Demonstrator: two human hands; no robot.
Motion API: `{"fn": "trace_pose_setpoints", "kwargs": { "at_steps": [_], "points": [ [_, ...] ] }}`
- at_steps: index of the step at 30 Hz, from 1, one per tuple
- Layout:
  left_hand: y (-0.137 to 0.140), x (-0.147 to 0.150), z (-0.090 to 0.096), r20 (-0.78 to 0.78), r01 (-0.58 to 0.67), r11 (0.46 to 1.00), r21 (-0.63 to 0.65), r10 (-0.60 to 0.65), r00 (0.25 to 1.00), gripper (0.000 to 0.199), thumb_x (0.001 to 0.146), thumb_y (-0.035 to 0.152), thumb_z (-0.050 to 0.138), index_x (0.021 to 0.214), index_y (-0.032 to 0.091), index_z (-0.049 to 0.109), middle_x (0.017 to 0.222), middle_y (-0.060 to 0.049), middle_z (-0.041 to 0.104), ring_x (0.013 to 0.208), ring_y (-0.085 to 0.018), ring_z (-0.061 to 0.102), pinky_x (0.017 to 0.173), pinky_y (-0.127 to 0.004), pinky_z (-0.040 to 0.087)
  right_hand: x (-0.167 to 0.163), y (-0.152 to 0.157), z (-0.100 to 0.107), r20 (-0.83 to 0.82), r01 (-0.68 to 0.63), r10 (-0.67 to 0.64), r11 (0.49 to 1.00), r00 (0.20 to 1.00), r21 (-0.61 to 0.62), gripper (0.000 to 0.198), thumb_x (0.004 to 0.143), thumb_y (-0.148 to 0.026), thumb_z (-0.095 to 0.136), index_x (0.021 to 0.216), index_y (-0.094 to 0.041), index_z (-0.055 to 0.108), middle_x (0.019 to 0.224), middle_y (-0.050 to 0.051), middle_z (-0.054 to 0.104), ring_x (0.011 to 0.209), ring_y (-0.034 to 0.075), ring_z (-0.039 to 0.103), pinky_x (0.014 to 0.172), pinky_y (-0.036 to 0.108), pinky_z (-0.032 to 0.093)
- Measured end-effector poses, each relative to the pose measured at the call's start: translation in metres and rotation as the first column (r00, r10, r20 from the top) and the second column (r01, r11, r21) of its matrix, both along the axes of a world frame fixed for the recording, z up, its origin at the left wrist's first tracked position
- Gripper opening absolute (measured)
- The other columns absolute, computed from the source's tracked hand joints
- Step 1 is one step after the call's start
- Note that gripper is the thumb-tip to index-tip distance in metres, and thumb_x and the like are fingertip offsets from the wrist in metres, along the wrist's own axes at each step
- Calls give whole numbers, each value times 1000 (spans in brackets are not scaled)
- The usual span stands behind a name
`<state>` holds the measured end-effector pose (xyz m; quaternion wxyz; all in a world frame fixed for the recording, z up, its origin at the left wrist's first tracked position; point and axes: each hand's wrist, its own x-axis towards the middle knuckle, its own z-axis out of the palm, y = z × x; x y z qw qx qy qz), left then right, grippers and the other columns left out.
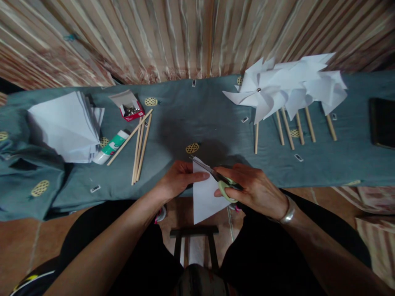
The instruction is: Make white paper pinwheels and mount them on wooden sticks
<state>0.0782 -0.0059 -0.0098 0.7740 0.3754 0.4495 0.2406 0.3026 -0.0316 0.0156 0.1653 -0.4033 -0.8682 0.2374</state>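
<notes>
My left hand (pixel 182 177) pinches a folded-looking white sheet of paper (pixel 205 200) by its left edge, thumb on top. The paper hangs over the front edge of the table and tapers to a point at its lower left. In my right hand (pixel 251 185) is a pair of scissors (pixel 226 187) with pale green handles. Their blades lie across the upper part of the paper, tips pointing to the upper left, just past its top corner. Whether the blades are fully closed is hard to make out.
On the cloth-covered table (pixel 197 119), several paper pinwheels (pixel 262 92) on sticks lie at right. To the left are a paper stack (pixel 66 127), a glue stick (pixel 111 146), wooden sticks (pixel 142 150) and a small box of metal pins (pixel 131 111). A dark device (pixel 382 123) sits far right.
</notes>
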Motion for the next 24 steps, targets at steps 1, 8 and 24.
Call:
{"fn": "trace_pose_setpoints", "kwargs": {
  "at_steps": [1, 8, 24],
  "points": [
    [0, 0, 0, 0, -2, 1000, -3, 2, 1000, 14, 66, 29, 79, 72, 16, 76, 73, -3, 75, 64, -14, 65, 69, -27, 50, 0, 0, 0, 0, 1, -1, 1000, 1000, 7, 53, 101, -52, 39, 121, -10, 64, 87, 7, 75, 79, 20, 67, 69, 31, 49],
    [0, 1, -1, 19, -24, 1000, -17, 25, 1000, 14, 64, 29, 79, 72, 17, 77, 74, -3, 76, 64, -14, 66, 69, -27, 51, 0, -1, -2, 15, 9, -9, 1000, 1000, -6, 41, 100, -43, 46, 119, -13, 67, 88, 8, 76, 78, 20, 69, 66, 30, 50],
    [24, -32, 24, -66, -497, 863, 88, 503, 862, 15, 64, 24, 82, 70, 13, 72, 63, -2, 70, 60, -13, 65, 61, -21, 54, 8, 30, -11, 274, 482, -527, 849, 804, 217, 41, 91, -34, 53, 120, -7, 61, 84, 14, 75, 78, 28, 70, 64, 32, 48]
  ]
}}
